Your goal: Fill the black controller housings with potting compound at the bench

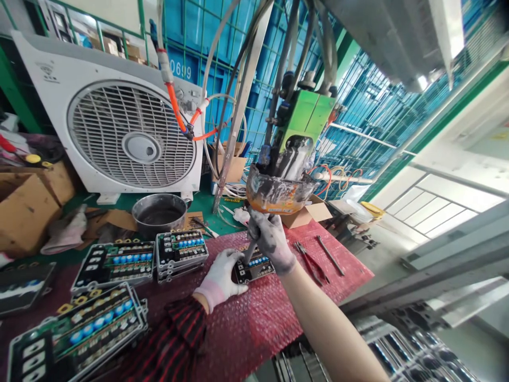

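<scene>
Our left hand (pixel 220 278), in a white glove, pressed spread-fingered on a circuit board (pixel 256 270) at lower centre. Our right hand (pixel 270 241) gripped a grey-smeared rod (pixel 250 252) tightly, just below an orange-stained bowl (pixel 278 191).

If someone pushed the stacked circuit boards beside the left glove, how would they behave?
The stacked circuit boards would probably feel stiff, since their flat casings show no bend. They may slip apart, being loose layers on red bubble wrap. The raised blue parts look fragile, so pushing there seems risky.
</scene>
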Tool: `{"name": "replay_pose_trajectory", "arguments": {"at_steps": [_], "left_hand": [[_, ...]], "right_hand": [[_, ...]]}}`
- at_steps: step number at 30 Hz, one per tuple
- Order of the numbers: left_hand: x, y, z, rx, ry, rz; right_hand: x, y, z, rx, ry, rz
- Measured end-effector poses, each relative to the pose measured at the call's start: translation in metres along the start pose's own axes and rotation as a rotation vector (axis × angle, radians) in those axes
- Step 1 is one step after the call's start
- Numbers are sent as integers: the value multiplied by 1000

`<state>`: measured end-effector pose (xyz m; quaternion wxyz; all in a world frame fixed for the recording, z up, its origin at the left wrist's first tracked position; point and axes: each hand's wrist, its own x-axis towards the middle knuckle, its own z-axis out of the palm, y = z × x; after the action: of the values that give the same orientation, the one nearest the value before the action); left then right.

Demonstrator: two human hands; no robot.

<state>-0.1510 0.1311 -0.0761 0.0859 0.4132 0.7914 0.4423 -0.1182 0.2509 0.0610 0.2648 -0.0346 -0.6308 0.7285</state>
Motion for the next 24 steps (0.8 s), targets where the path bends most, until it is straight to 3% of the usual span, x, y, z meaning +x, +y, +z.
{"name": "replay_pose_trajectory", "arguments": {"at_steps": [18,24], "left_hand": [[-2,0,1,11,-34,-28],[-3,-3,4,76,2,15]], "right_hand": [[-1,2,-2,28,3,-9],[-3,-4,3,23,55,-11]]}}
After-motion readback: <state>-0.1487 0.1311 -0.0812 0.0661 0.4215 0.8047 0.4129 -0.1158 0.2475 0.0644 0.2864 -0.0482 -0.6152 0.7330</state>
